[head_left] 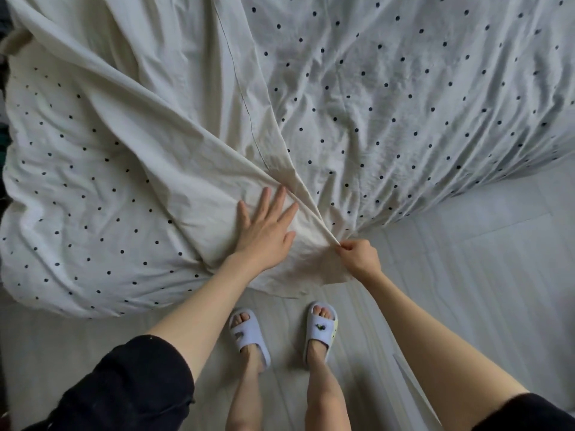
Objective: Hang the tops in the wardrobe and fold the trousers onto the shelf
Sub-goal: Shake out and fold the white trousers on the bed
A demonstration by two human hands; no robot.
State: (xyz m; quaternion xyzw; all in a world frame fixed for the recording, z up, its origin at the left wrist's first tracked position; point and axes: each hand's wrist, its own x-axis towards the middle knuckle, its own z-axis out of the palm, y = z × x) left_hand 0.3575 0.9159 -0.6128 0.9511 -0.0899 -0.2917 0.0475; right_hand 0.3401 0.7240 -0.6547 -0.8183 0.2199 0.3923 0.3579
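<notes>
1. Right now the left hand (267, 222) lies flat, fingers straight and spread, pressing a cream garment (199, 98) onto the polka-dot duvet (420, 98) near the bed's near edge.
2. Meanwhile the right hand (357, 255) pinches a narrow end of that same cream cloth between thumb and fingertips, just off the bed's near edge, drawing it taut so a ridge runs from the pinch up across the bed.
3. Whether this cream piece is a pair of trousers or a top cannot be told from this view; a long stitched seam (242, 98) runs down it, which suggests a trouser leg. No wardrobe or shelf is in sight.
4. To do the step well, I judge the flat hand should stay planted as the anchor while the pinching hand pulls evenly along the seam, so creases run out rather than bunch.
5. Keep the pull low and in line with the cloth; lifting it would drag the duvet along.
6. One risk: the hem hangs over the near edge above the floor (466, 275) and the slippers (249, 335), so it could slide off once released.
</notes>
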